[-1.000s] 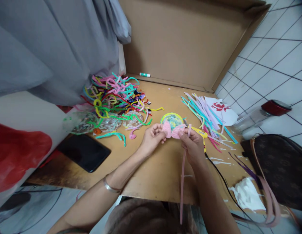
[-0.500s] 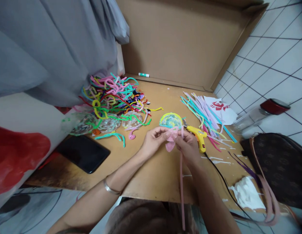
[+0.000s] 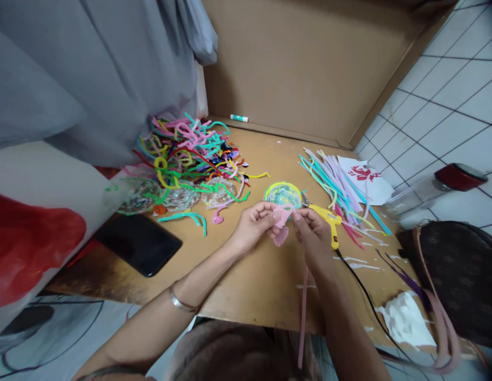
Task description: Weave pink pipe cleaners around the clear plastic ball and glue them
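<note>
Above the table, my left hand (image 3: 252, 226) is closed on a small pink shape made of coiled pipe cleaner (image 3: 281, 237). My right hand (image 3: 314, 233) pinches the pink strand that leads from it. A long tail of pink pipe cleaner (image 3: 303, 317) hangs below my right hand past the table's front edge. Just beyond my fingers lies a round coiled piece (image 3: 283, 191) with a yellow rim and a blue-green middle, its near side partly hidden. A yellow hot glue gun (image 3: 334, 227) rests to the right of my right hand.
Tangled pipe cleaners (image 3: 190, 143) are heaped at the left, near round coils (image 3: 180, 198) and a black phone (image 3: 139, 244). Straight pipe cleaners (image 3: 337, 185), a bottle (image 3: 424, 188), a dark bag (image 3: 456, 270) and crumpled tissue (image 3: 407, 320) occupy the right. A cardboard wall (image 3: 301, 69) stands behind.
My right hand has moved slightly right, away from my left, drawing the pink strand between them. The pink shape has tilted in my left fingers. The camera view has shifted a little.
</note>
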`<move>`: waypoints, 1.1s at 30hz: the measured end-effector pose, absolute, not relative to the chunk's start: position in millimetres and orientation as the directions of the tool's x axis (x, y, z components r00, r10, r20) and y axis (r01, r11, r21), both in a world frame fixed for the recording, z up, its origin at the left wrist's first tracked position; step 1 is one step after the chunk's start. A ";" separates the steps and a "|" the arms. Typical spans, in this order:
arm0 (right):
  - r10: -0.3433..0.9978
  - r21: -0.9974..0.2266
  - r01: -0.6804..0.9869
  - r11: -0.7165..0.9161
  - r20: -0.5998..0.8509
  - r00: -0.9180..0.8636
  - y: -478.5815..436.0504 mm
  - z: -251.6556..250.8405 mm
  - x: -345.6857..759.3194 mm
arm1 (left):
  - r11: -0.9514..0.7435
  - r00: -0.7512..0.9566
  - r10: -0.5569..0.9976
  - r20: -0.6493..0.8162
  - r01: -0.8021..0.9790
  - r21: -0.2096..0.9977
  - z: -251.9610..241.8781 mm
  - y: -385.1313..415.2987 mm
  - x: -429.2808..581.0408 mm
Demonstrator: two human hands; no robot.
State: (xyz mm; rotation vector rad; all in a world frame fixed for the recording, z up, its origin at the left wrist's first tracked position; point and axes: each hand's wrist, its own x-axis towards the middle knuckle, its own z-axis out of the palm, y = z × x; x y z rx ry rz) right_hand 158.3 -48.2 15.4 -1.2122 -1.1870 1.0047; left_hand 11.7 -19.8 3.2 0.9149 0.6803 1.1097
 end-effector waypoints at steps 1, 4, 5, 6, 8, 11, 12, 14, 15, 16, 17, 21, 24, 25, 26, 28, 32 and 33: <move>0.979 -0.990 0.058 0.129 0.137 0.150 -47.6 15.3 158.3 | 0.164 0.324 0.946 -0.014 -0.440 0.883 3.5 -19.7 11.3; 0.974 -0.984 0.079 0.160 0.170 0.148 -46.0 13.5 158.5 | 0.158 0.344 0.939 -0.003 -0.425 0.891 4.4 -19.9 9.8; 0.975 -0.983 0.081 0.162 0.173 0.138 -45.8 12.7 158.5 | 0.156 0.349 0.937 0.002 -0.422 0.893 4.7 -20.0 9.4; 0.977 -0.983 0.083 0.161 0.171 0.129 -45.7 12.0 158.5 | 0.151 0.351 0.936 0.007 -0.422 0.894 5.0 -20.1 9.0; 0.979 -0.986 0.075 0.151 0.160 0.128 -45.8 11.4 158.2 | 0.138 0.346 0.938 0.019 -0.422 0.896 5.3 -20.2 8.6; 0.976 -0.992 -0.007 0.123 0.120 0.183 -46.1 12.4 157.0 | 0.109 0.315 0.948 0.033 -0.421 0.901 5.0 -19.6 8.6; 0.975 -0.992 -0.057 0.113 0.099 0.201 -46.1 13.1 156.5 | 0.101 0.306 0.951 0.036 -0.421 0.901 4.7 -19.2 8.6; 0.980 -0.985 -0.151 0.089 0.059 0.190 -46.1 14.9 155.3 | 0.092 0.298 0.954 0.041 -0.419 0.903 3.6 -18.6 8.8; 0.985 -0.981 -0.180 0.077 0.046 0.168 -46.3 15.7 154.6 | 0.089 0.299 0.953 0.043 -0.416 0.905 3.0 -18.4 9.0; 0.990 -0.979 -0.192 0.065 0.039 0.138 -46.7 16.3 153.8 | 0.089 0.306 0.951 0.045 -0.409 0.908 2.4 -18.5 9.2; 0.993 -0.981 -0.187 0.058 0.037 0.112 -47.2 16.7 152.9 | 0.091 0.316 0.948 0.044 -0.400 0.912 1.9 -18.7 9.4; 0.992 -0.986 -0.135 0.098 0.086 0.093 -48.6 14.6 150.5 | 0.126 0.391 0.920 0.024 -0.352 0.927 1.3 -20.6 10.5; 0.986 -0.984 -0.119 0.134 0.121 0.113 -47.9 9.9 151.4 | 0.134 0.416 0.909 0.018 -0.334 0.933 1.8 -22.0 11.1; 0.985 -0.984 -0.114 0.141 0.127 0.117 -47.5 8.2 152.1 | 0.130 0.414 0.910 0.020 -0.331 0.935 1.9 -22.4 11.3; 0.984 -0.983 -0.107 0.147 0.134 0.119 -47.2 6.7 152.8 | 0.125 0.411 0.911 0.022 -0.326 0.937 2.1 -22.7 11.4; 0.983 -0.983 -0.093 0.157 0.147 0.110 -47.2 4.9 153.9 | 0.117 0.395 0.919 0.020 -0.321 0.940 2.1 -23.3 11.8; 0.980 -0.983 -0.019 0.180 0.178 0.088 -49.6 8.1 152.7 | 0.109 0.349 0.937 0.007 -0.311 0.944 1.1 -23.8 13.0; 0.977 -0.981 0.021 0.194 0.195 0.086 -50.5 9.9 151.8 | 0.104 0.339 0.941 0.006 -0.305 0.947 0.8 -23.6 13.3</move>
